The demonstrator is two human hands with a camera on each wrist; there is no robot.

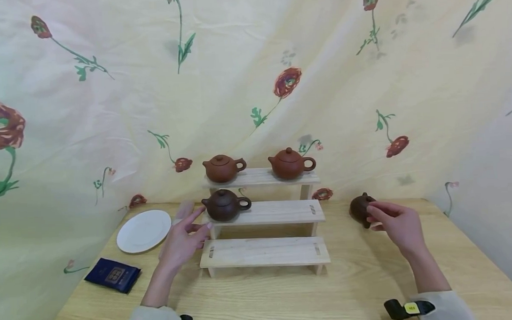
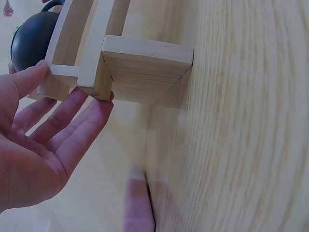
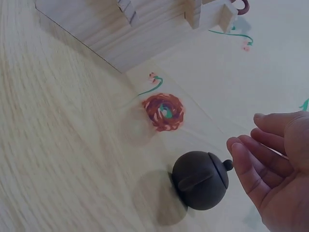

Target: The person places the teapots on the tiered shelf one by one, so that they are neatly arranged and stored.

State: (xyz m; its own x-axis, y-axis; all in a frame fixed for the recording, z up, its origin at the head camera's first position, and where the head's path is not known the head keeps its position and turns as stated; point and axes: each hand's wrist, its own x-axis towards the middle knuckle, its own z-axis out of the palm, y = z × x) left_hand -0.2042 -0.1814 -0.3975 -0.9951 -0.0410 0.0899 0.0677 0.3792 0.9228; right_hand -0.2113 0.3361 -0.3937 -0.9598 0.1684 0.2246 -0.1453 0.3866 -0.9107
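Note:
My left hand (image 1: 182, 240) is at the left end of a stepped wooden stand (image 1: 265, 251), its fingers extended. In the left wrist view, the fingertips of that hand (image 2: 53, 145) touch the stand's end pieces. Close by on the middle step sits a dark brown teapot (image 1: 222, 206), its spout near the index finger. On the right, my right hand (image 1: 400, 225) is beside another dark teapot (image 1: 360, 209) on the table. The right wrist view shows a gap between the loosely bent fingers and this teapot (image 3: 200, 181). Two reddish-brown teapots (image 1: 221, 169) stand on the top step.
At left are a white plate (image 1: 143, 231) and a dark blue packet (image 1: 113, 275). A pale pinkish object (image 1: 184, 210) lies partly behind my left hand; its kind is unclear. Flower-patterned cloth (image 1: 245, 85) hangs behind the wooden table (image 1: 261, 301).

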